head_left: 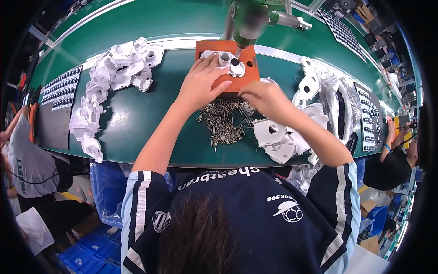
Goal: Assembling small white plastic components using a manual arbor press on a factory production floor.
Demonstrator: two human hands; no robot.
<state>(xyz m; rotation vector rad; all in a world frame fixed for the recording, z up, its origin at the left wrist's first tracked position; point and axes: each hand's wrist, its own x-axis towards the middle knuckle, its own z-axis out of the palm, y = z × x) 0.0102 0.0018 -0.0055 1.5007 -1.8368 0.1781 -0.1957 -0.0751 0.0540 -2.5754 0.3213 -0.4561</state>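
My left hand (203,82) lies with its fingers stretched over a white plastic housing (225,60), its thumb spread apart. That housing sits on an orange fixture block (250,75), and a round black piece (235,62) shows on it. The tip of a green press (246,27) comes down close above the black piece. Right of the block's near edge, my right hand (269,101) is closed with fingertips together; whatever they pinch is hidden. A heap of small metal pins (223,123) lies just below the block, near both hands.
White housings are piled at left (114,68) and right (283,141) on the green bench (137,123). Clear plastic bags (340,105) lie farther right. Boards with rows of small dark parts stand at left (61,89) and right (368,114). Other people work on both sides.
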